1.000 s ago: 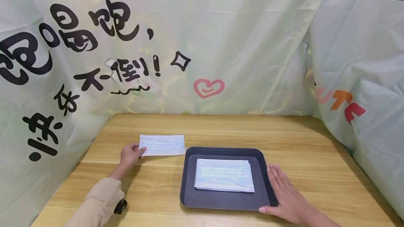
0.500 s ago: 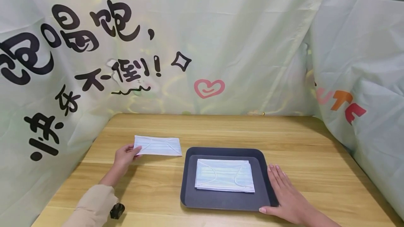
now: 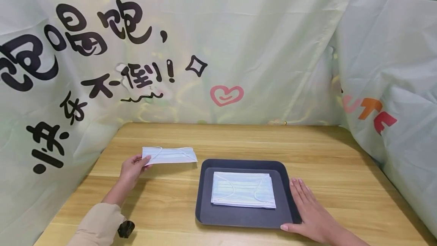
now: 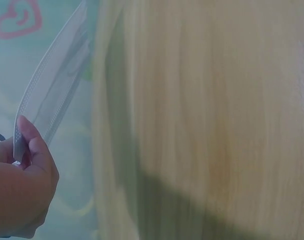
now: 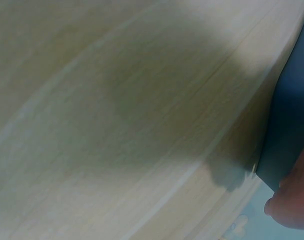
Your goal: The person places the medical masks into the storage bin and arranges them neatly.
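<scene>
In the head view, my left hand (image 3: 134, 169) pinches the left end of a light blue face mask (image 3: 170, 156) between thumb and fingers, to the left of the tray. The left wrist view shows the mask (image 4: 52, 75) raised off the table, its white ear loops hard to make out there. A dark grey tray (image 3: 232, 217) lies on the table with a small stack of face masks (image 3: 243, 191) in it, ear loops on top. My right hand (image 3: 312, 212) rests along the tray's right side with straight fingers, the thumb at the near right corner.
The wooden table (image 3: 170, 200) carries the tray right of its middle. Printed cloth (image 3: 266, 48) hangs behind the table and down both sides. A black device (image 3: 126, 229) sits at the left sleeve (image 3: 99, 223).
My left hand has moved slightly left with the mask, which now looks lifted and tilted. The right hand and the tray have stayed in place.
</scene>
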A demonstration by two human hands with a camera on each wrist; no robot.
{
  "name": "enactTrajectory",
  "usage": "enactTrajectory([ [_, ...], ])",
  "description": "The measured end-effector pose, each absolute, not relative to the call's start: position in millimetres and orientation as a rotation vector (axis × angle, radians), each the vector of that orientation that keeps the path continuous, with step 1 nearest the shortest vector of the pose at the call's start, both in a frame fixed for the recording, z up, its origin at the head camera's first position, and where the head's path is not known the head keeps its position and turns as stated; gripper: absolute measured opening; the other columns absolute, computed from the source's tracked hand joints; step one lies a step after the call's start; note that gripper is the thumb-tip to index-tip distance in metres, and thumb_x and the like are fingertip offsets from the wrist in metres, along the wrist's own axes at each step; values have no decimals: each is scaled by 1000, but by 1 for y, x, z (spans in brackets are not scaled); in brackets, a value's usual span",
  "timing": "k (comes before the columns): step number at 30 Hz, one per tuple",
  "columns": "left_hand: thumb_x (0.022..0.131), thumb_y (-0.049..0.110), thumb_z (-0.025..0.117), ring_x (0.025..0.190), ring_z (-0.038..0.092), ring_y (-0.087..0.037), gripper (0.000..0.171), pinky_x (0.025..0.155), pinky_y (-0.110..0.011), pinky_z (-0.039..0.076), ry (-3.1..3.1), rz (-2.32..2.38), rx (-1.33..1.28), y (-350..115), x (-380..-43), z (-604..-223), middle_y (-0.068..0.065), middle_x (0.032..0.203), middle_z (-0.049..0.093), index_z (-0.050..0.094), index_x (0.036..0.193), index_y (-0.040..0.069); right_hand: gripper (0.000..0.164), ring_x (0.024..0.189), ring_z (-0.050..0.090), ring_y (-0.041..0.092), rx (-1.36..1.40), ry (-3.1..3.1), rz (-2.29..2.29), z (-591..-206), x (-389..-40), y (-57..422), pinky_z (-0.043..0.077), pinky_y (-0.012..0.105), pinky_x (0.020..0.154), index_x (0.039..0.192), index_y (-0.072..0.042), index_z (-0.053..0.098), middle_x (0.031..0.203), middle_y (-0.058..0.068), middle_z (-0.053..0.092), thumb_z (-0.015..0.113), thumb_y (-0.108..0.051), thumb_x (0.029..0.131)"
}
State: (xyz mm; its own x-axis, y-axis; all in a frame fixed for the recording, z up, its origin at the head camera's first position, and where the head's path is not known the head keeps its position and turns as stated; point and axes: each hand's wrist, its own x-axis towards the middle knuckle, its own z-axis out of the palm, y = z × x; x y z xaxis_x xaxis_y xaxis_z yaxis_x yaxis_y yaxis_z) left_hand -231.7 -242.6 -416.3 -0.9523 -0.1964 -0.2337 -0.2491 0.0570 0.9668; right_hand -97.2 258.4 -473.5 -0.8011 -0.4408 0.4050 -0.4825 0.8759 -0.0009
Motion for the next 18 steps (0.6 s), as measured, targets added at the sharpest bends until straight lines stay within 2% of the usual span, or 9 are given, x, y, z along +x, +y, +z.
enactTrajectory([
  [8,92,14,56,64,59,3,42,71,-14,52,2203,2123,-491,-239,-229,-408,11,75,56,41,124,-8,119,140,-21,9,671,-2685,162,-471,-97,259,-14,16,112,144,6,17,157,14,1,67,-66,65],
  [12,91,16,58,66,59,1,36,70,-14,52,2187,2125,-466,-236,-226,-405,12,74,57,45,119,-5,119,140,-21,8,676,-2680,160,-471,-98,259,-14,16,112,145,6,16,157,8,-6,67,-67,65],
  [18,92,14,57,65,59,1,17,68,-12,51,2144,2150,-415,-227,-220,-401,13,72,57,52,104,5,118,141,-21,9,680,-2661,143,-472,-97,259,-14,17,113,144,7,19,156,1,-14,66,-68,66],
])
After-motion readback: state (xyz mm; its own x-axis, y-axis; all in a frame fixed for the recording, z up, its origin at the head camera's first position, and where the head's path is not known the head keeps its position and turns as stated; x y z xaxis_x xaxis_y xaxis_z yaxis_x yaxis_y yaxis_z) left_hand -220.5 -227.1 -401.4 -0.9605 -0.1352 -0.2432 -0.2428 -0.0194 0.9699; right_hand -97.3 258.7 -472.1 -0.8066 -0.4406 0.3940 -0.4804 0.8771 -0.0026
